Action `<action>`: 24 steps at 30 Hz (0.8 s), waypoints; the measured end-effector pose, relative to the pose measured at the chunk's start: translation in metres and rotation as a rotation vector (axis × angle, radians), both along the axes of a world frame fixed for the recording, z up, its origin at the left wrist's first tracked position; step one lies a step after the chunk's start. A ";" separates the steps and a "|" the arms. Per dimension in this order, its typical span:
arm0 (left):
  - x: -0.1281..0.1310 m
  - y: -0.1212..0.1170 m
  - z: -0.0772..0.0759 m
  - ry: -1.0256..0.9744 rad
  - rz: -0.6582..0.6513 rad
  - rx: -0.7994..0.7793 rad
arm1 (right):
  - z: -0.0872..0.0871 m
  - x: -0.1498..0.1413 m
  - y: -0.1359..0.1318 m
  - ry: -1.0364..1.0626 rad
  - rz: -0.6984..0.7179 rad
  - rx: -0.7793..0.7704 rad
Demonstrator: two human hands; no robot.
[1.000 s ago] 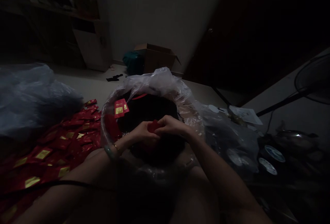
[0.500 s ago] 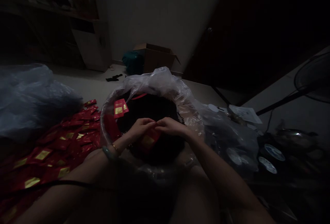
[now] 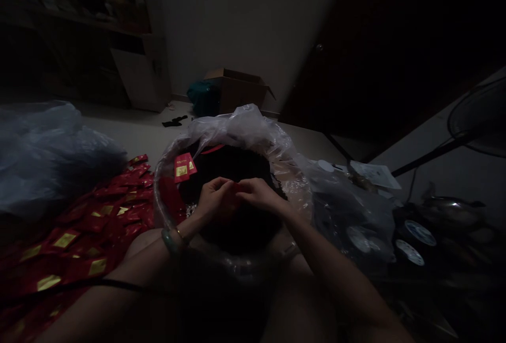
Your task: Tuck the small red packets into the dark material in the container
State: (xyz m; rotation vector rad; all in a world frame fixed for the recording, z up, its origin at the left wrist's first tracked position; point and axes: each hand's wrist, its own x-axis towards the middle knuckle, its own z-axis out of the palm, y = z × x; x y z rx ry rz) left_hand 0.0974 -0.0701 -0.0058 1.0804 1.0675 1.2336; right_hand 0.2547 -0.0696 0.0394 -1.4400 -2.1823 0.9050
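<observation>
My left hand (image 3: 213,196) and my right hand (image 3: 259,194) meet over a plastic-lined tub (image 3: 288,143). Between them, both pinch the upper edge of a small red packet (image 3: 230,205), which is dim and partly hidden by my left fingers. Beneath lies dark, loose material (image 3: 237,166), possibly tea leaves. A few more red packets (image 3: 182,168) with gold labels rest at the tub's left side. Along the back inner edge runs a red rim (image 3: 212,149). A green bangle (image 3: 169,241) circles my left wrist.
A big heap of red packets (image 3: 98,222) spreads on the left, below a bulging clear plastic bag (image 3: 51,148). An open cardboard box (image 3: 243,92) stands by the wall. To the right are a plastic sheet (image 3: 340,201), dishes (image 3: 421,232) and a fan (image 3: 480,121).
The red packet has turned, so its gold label no longer shows. My left hand has shifted slightly, its fingers more bent and upright. My right hand has barely moved.
</observation>
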 end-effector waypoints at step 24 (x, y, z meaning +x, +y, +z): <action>0.012 -0.018 0.000 0.029 -0.225 -0.185 | -0.027 0.000 -0.025 0.596 -0.456 0.002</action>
